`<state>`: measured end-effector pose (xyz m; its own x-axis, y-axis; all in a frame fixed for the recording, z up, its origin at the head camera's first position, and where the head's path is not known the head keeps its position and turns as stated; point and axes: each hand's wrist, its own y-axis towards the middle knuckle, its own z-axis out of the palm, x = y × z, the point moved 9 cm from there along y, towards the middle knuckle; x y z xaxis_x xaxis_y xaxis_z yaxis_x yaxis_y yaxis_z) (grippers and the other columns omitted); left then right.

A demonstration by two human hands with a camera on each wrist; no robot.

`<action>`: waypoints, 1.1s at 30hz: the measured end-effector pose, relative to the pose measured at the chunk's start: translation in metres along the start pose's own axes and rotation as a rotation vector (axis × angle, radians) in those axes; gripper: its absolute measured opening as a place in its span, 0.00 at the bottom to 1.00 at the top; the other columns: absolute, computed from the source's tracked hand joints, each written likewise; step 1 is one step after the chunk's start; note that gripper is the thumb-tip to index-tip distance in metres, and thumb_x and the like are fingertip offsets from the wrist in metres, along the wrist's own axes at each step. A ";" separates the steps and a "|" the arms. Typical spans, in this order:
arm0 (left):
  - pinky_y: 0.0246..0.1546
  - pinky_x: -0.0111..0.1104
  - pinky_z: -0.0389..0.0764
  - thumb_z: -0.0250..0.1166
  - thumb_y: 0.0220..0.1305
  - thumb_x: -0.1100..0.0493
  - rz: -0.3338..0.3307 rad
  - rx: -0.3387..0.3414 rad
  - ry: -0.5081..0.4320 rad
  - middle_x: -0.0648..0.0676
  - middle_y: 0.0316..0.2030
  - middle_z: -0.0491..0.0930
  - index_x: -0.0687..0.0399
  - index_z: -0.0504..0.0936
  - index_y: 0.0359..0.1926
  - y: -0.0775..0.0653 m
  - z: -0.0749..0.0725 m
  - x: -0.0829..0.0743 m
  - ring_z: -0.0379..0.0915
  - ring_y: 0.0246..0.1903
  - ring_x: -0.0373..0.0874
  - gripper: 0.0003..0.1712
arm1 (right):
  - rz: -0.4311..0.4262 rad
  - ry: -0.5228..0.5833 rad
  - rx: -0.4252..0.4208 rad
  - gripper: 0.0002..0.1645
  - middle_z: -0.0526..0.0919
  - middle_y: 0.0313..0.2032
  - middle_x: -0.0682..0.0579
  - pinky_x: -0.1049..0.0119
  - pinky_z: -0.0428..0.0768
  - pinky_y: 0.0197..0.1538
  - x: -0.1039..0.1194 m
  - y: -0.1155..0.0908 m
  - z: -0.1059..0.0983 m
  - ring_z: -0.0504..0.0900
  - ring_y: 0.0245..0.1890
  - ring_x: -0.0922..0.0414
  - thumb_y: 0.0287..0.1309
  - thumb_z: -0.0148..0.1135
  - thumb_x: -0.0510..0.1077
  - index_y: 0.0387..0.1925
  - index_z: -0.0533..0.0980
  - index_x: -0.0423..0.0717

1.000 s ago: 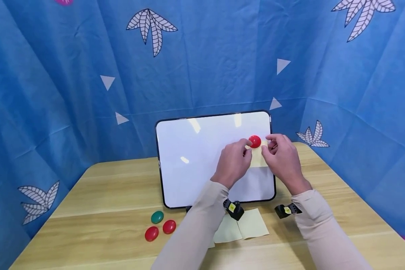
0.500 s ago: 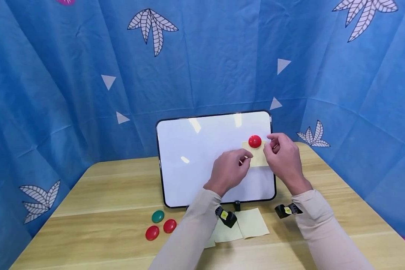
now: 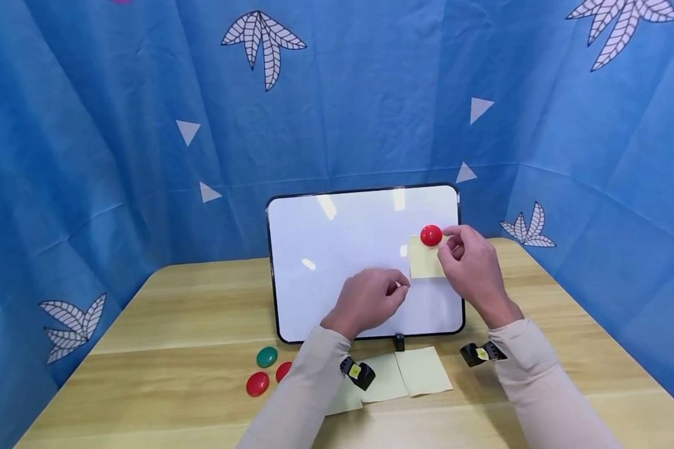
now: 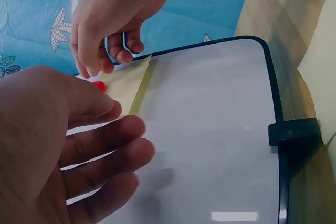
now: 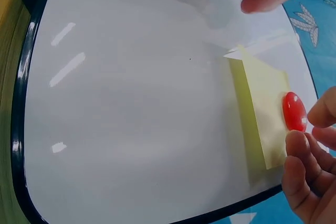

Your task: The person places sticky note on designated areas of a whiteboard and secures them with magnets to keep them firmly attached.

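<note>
A yellow sticky note [image 3: 424, 262] hangs near the right side of the white board [image 3: 337, 262], with a round red magnet [image 3: 430, 236] at its top edge. In the right wrist view the lower edge of the note [image 5: 262, 108] stands away from the board. Beside the magnet is my right hand [image 3: 472, 268], its fingertips close to the magnet's edge; whether they touch it I cannot tell. My left hand [image 3: 371, 299] hovers before the lower middle of the board, fingers loosely bent. Nothing lies in it, as the left wrist view of the left hand [image 4: 79, 140] shows.
On the table left of the board lie a green magnet [image 3: 266, 357], a red magnet [image 3: 257, 383] and another red one [image 3: 283, 371] partly behind the left sleeve. Yellow sheets [image 3: 424, 371] lie before the board. A black clip foot [image 3: 399, 342] supports it. Blue curtains hang behind.
My left hand has drawn back from the magnet, down and to the left, uncovering the note's left side. My right hand has stayed beside the magnet. The view has shifted slightly.
</note>
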<state>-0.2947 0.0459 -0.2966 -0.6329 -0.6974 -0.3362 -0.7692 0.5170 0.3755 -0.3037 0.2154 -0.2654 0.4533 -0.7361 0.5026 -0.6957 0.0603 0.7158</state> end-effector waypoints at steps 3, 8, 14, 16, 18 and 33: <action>0.22 0.23 0.69 0.62 0.70 0.53 0.006 0.029 -0.004 0.38 0.20 0.76 0.47 0.89 0.42 -0.005 0.003 0.000 0.67 0.20 0.32 0.10 | 0.005 -0.008 0.018 0.12 0.78 0.33 0.45 0.59 0.77 0.32 0.002 -0.001 -0.001 0.75 0.30 0.52 0.64 0.59 0.37 0.47 0.78 0.36; 0.21 0.24 0.69 0.61 0.70 0.54 0.016 0.067 0.011 0.37 0.19 0.74 0.46 0.90 0.41 -0.016 0.007 0.002 0.67 0.20 0.31 0.10 | -0.001 -0.013 0.077 0.10 0.79 0.33 0.47 0.60 0.78 0.30 0.006 -0.005 0.007 0.75 0.30 0.53 0.64 0.61 0.39 0.44 0.79 0.38; 0.24 0.26 0.70 0.61 0.69 0.55 0.016 0.068 0.012 0.36 0.19 0.72 0.45 0.90 0.40 -0.031 0.008 0.012 0.68 0.22 0.31 0.10 | -0.063 -0.019 0.141 0.10 0.80 0.32 0.47 0.59 0.78 0.31 0.019 -0.008 0.017 0.75 0.29 0.53 0.63 0.62 0.38 0.45 0.79 0.38; 0.25 0.26 0.69 0.61 0.68 0.56 0.012 0.074 0.004 0.36 0.18 0.72 0.45 0.90 0.39 -0.036 0.010 0.016 0.67 0.23 0.31 0.10 | -0.066 -0.023 0.158 0.11 0.80 0.33 0.47 0.59 0.79 0.31 0.021 -0.010 0.019 0.76 0.29 0.53 0.62 0.63 0.38 0.45 0.79 0.38; 0.25 0.26 0.69 0.62 0.68 0.56 0.012 0.080 0.000 0.36 0.19 0.72 0.44 0.90 0.39 -0.040 0.011 0.019 0.67 0.23 0.31 0.09 | -0.062 -0.032 0.175 0.12 0.81 0.33 0.47 0.59 0.79 0.32 0.023 -0.012 0.020 0.76 0.29 0.53 0.61 0.64 0.38 0.46 0.80 0.38; 0.30 0.28 0.72 0.60 0.70 0.54 -0.041 0.108 -0.029 0.35 0.25 0.76 0.45 0.89 0.41 -0.070 0.010 0.047 0.69 0.26 0.32 0.11 | -0.131 -0.090 0.293 0.06 0.79 0.25 0.57 0.65 0.76 0.28 0.025 -0.049 0.033 0.73 0.23 0.60 0.60 0.65 0.38 0.39 0.83 0.42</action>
<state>-0.2712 -0.0182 -0.3474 -0.6014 -0.7055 -0.3749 -0.7988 0.5398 0.2657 -0.2766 0.1720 -0.3036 0.5074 -0.7823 0.3614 -0.7715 -0.2257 0.5948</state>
